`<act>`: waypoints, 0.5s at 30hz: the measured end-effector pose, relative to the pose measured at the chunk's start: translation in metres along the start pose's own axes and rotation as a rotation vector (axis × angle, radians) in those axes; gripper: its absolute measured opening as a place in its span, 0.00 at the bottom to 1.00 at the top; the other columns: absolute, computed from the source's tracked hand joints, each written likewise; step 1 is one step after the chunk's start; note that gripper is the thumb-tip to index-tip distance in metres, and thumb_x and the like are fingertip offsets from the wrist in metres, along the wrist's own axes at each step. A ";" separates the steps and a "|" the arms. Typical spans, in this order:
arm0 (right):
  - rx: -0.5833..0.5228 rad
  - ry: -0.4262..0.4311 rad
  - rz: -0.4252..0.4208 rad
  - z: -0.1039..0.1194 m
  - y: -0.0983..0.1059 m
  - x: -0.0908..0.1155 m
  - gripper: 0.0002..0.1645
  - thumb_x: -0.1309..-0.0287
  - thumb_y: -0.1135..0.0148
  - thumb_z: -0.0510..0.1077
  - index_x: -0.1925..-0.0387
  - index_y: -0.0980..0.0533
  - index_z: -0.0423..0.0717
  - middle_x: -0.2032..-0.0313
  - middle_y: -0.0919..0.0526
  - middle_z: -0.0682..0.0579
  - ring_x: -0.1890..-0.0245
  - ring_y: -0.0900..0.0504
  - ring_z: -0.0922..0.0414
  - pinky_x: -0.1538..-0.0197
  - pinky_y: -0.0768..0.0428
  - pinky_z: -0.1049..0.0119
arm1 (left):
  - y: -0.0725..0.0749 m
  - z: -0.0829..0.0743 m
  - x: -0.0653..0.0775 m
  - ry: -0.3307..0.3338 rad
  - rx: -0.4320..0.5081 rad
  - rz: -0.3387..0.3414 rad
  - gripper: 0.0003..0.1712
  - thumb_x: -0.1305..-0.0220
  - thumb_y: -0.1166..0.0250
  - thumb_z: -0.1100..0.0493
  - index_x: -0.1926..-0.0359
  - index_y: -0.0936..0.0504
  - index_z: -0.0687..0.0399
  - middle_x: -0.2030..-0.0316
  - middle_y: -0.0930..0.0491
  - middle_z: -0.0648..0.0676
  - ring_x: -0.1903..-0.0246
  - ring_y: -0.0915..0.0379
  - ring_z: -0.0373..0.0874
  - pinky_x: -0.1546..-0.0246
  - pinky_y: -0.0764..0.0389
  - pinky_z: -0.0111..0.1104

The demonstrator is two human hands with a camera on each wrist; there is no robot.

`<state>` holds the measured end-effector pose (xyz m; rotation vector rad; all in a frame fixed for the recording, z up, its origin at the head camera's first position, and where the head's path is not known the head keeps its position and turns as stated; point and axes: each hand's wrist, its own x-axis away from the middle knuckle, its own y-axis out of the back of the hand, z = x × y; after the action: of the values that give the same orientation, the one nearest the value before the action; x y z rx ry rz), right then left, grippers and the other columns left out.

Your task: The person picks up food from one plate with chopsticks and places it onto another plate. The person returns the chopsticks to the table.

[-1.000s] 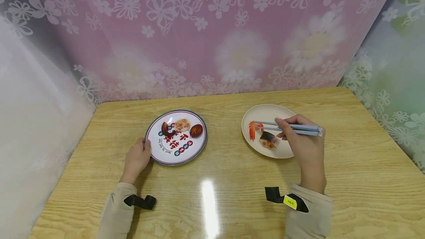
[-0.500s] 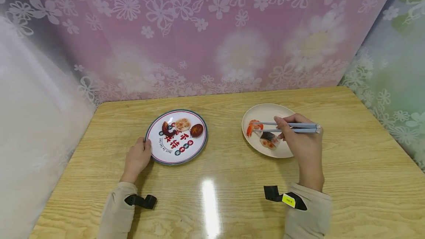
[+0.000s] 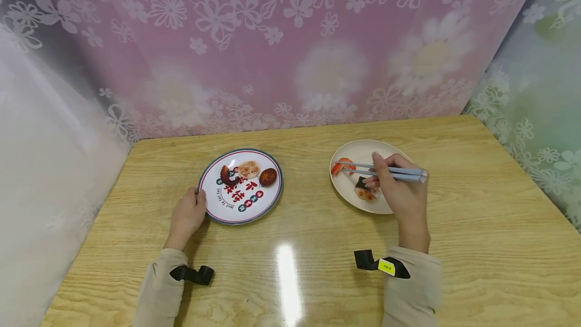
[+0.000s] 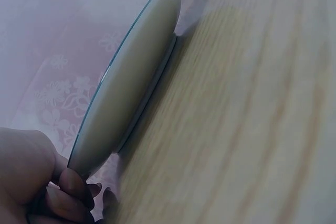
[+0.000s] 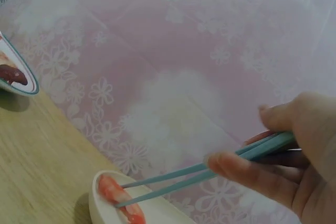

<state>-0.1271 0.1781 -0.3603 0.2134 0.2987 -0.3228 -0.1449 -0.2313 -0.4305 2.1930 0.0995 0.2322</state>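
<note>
My left hand (image 3: 187, 216) grips the near-left rim of a white plate (image 3: 265, 203) with red lettering and a green-edged border. In the left wrist view, thumb and fingers pinch the edge of that plate (image 4: 126, 72), whose foot is at the tabletop. A pair of pale blue chopsticks (image 3: 404, 170) is held in my right hand (image 3: 399, 191), over the cream plate (image 3: 363, 148). Their tips lie across an orange shrimp (image 3: 337, 169) at that plate's left side. In the right wrist view the slightly parted chopsticks (image 5: 184, 171) reach the shrimp (image 5: 111, 188).
Beside the shrimp lies a dark-topped, pale piece of food (image 3: 365, 194), partly behind my fingers. The white plate carries a brown mushroom cap (image 3: 268, 177), a lotus root slice (image 3: 248, 169) and a reddish-brown tentacle (image 3: 227, 175). A flowered pink curtain (image 3: 272, 64) hangs behind the wooden table (image 3: 308, 236).
My right hand and the chopsticks have shifted left. The shrimp has turned from upright to slanted and slid toward the cream plate's left rim. The left hand keeps its grip on the white plate.
</note>
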 end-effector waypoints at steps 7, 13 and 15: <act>-0.006 0.023 -0.093 -0.004 -0.001 -0.001 0.23 0.33 0.43 0.44 0.74 0.27 0.25 0.81 0.17 0.49 0.85 0.17 0.61 0.79 0.20 0.65 | -0.001 -0.001 -0.002 0.012 0.008 -0.001 0.23 0.24 0.60 0.55 0.45 0.33 0.72 0.70 0.25 0.62 0.71 0.28 0.53 0.73 0.31 0.38; -0.039 0.011 -0.143 -0.003 0.001 -0.002 0.23 0.32 0.44 0.45 0.72 0.26 0.25 0.81 0.17 0.51 0.86 0.18 0.61 0.80 0.21 0.66 | 0.000 -0.001 -0.001 0.015 0.015 0.004 0.23 0.24 0.60 0.55 0.45 0.33 0.72 0.71 0.25 0.61 0.72 0.29 0.52 0.74 0.32 0.36; -0.070 0.018 -0.148 -0.003 0.002 -0.002 0.23 0.32 0.44 0.44 0.71 0.27 0.23 0.81 0.18 0.49 0.85 0.17 0.60 0.80 0.21 0.66 | 0.000 0.000 -0.001 0.017 0.019 0.007 0.23 0.24 0.60 0.55 0.46 0.33 0.72 0.72 0.25 0.61 0.73 0.29 0.52 0.75 0.32 0.36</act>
<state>-0.1285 0.1813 -0.3622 0.1252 0.3441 -0.4566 -0.1460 -0.2311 -0.4307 2.2110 0.1043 0.2553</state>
